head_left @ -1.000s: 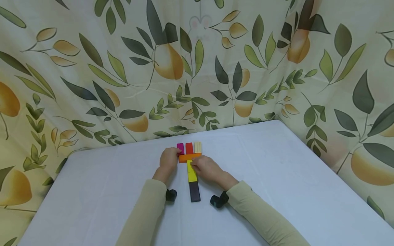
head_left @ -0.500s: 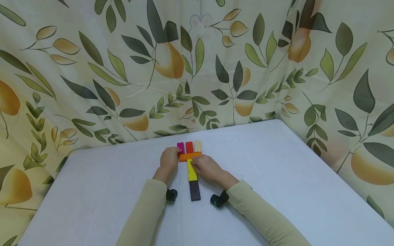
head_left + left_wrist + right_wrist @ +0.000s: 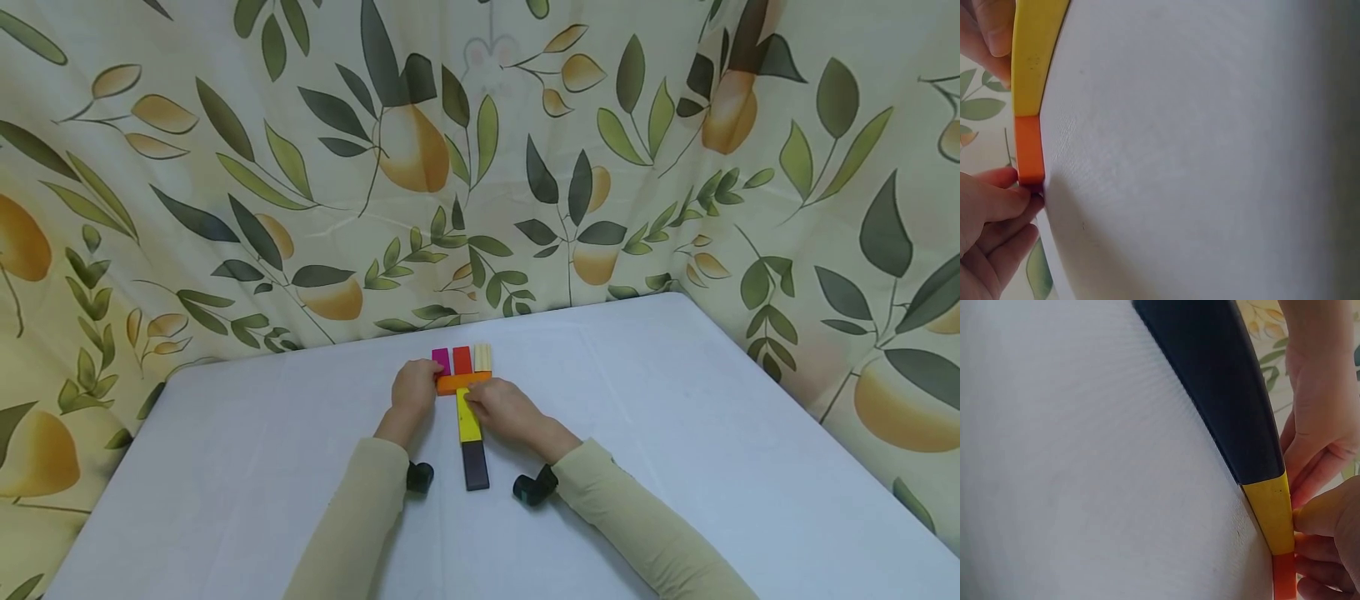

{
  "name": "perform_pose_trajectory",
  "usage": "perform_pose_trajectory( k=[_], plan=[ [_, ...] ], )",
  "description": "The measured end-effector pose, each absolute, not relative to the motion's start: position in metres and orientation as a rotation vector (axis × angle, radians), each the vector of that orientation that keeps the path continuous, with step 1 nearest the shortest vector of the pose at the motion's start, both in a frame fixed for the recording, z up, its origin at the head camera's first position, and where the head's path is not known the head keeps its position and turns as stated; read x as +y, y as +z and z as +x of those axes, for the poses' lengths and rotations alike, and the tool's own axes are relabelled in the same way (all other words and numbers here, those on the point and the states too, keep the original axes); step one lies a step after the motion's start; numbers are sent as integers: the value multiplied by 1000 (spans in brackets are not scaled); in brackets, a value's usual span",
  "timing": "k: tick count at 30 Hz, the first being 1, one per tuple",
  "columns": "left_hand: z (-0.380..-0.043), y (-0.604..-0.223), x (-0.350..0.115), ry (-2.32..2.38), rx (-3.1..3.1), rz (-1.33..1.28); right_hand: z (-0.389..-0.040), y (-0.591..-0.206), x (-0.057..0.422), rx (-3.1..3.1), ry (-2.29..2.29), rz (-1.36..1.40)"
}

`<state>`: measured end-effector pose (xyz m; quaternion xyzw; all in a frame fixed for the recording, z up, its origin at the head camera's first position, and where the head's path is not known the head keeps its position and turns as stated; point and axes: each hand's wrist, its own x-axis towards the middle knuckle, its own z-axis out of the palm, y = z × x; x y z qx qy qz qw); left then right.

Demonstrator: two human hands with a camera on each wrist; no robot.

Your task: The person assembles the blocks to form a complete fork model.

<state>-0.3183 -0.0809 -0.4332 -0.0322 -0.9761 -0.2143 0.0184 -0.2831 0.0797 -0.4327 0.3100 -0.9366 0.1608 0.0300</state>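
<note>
Colourful flat blocks lie on the white table. A magenta block, a red block and a cream ridged block form a row behind a crosswise orange block. From its middle, a yellow block and a black block run toward me end to end. My left hand pinches the magenta block beside the orange block's left end. My right hand, fingers curled, holds the yellow block's right side near the orange block. The gripped undersides are hidden by my fingers.
White cloth covers the table, whose far edge meets a leaf-and-fruit patterned curtain. A small black camera is strapped at each wrist: the left camera and the right camera, both near the black block.
</note>
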Motion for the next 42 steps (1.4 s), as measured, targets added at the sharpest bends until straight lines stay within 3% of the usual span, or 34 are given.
perform_pose_trajectory(
  k=[42],
  plan=[
    [-320,-436,-77,-655,-3099,-70,-289,-440,80,-2889,402,1050]
  ],
)
